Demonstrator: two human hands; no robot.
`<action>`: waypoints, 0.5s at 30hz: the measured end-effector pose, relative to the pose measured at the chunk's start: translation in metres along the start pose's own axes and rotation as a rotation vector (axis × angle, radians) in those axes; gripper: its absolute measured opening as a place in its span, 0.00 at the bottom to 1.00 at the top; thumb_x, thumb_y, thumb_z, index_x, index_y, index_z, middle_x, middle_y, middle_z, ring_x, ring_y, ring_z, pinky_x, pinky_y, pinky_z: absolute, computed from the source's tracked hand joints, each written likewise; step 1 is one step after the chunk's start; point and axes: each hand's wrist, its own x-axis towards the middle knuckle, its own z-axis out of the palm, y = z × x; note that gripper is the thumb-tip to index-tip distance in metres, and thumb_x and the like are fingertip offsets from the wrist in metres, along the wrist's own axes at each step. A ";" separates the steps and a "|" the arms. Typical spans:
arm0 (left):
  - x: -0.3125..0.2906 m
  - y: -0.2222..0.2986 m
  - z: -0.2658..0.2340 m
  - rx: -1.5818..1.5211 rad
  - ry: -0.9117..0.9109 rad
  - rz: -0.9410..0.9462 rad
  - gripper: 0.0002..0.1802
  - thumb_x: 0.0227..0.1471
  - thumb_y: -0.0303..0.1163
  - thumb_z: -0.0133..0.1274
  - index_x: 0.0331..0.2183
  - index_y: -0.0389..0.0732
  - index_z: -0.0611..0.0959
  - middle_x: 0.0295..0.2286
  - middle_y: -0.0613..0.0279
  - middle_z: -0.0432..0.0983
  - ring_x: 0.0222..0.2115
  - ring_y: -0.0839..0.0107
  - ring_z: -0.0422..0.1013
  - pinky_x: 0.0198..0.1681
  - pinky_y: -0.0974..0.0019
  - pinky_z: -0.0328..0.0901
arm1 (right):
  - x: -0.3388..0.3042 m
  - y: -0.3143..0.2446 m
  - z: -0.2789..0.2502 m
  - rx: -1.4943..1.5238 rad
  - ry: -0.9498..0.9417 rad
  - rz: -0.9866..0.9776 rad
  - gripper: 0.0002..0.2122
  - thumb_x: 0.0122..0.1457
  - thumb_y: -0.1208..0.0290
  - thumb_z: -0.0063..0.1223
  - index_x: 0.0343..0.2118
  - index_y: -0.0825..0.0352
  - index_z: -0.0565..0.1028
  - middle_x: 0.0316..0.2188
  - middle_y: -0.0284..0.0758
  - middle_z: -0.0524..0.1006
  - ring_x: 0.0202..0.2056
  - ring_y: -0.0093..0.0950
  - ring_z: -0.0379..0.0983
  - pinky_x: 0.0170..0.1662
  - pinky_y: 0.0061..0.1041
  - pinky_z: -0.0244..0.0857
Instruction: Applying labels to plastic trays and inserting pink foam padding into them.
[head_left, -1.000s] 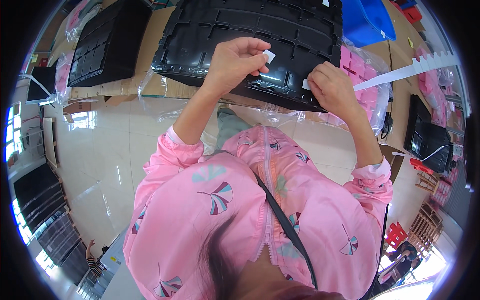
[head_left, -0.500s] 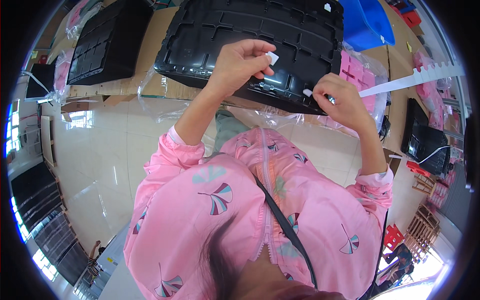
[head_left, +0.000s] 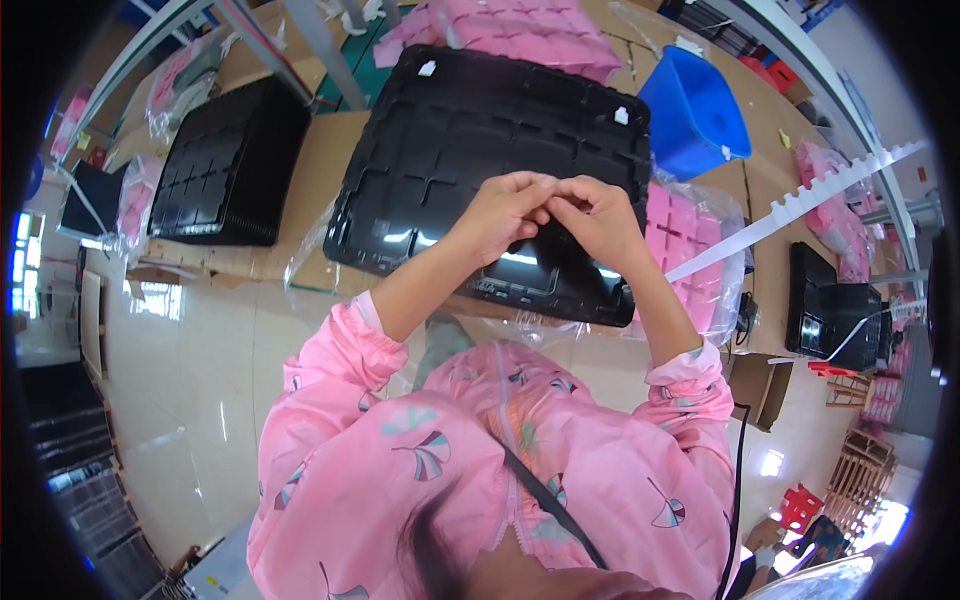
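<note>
A large black plastic tray (head_left: 400, 160) with moulded ribs lies in front of me. Small white tabs sit at its far left (head_left: 427, 68) and far right (head_left: 621, 115) corners. Over the tray's near right part, my left hand (head_left: 505, 215) and my right hand (head_left: 597, 215) meet, fingertips pinched together and touching. Whatever they pinch is hidden by the fingers. A long white strip with a notched edge (head_left: 790, 210) runs from beside my right forearm out to the upper right; whether that hand holds its end is hidden.
Right of the tray are pink ribbed trays (head_left: 690, 235) in clear plastic and a blue bin (head_left: 690, 115). More pink trays (head_left: 530, 35) lie behind. A stack of black trays (head_left: 230, 165) stands at left, near grey metal posts (head_left: 320, 45). The table's cardboard-covered edge faces me.
My hands were apart, the left pinching a small white piece; now they have come together at the fingertips. The view has shifted, showing more of the tray's far side.
</note>
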 end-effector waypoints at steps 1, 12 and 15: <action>0.005 0.003 -0.006 -0.039 -0.019 -0.015 0.11 0.53 0.32 0.50 0.36 0.36 0.76 0.24 0.69 0.68 0.21 0.83 0.64 0.20 0.82 0.58 | 0.009 0.005 -0.006 0.079 -0.030 0.009 0.07 0.50 0.74 0.52 0.32 0.71 0.75 0.25 0.31 0.75 0.25 0.18 0.69 0.30 0.18 0.63; 0.035 0.018 -0.012 -0.129 -0.115 -0.081 0.11 0.51 0.29 0.51 0.37 0.34 0.76 0.25 0.64 0.71 0.21 0.82 0.66 0.18 0.82 0.59 | 0.120 0.122 -0.100 -0.748 0.184 0.036 0.07 0.49 0.71 0.52 0.30 0.63 0.78 0.32 0.39 0.75 0.36 0.38 0.72 0.39 0.34 0.65; 0.035 0.016 -0.015 -0.144 -0.131 -0.085 0.11 0.51 0.29 0.52 0.37 0.34 0.76 0.25 0.64 0.72 0.20 0.82 0.66 0.18 0.83 0.58 | 0.132 0.118 -0.102 -0.862 0.063 0.042 0.06 0.48 0.71 0.52 0.30 0.62 0.78 0.32 0.39 0.75 0.36 0.38 0.72 0.40 0.34 0.65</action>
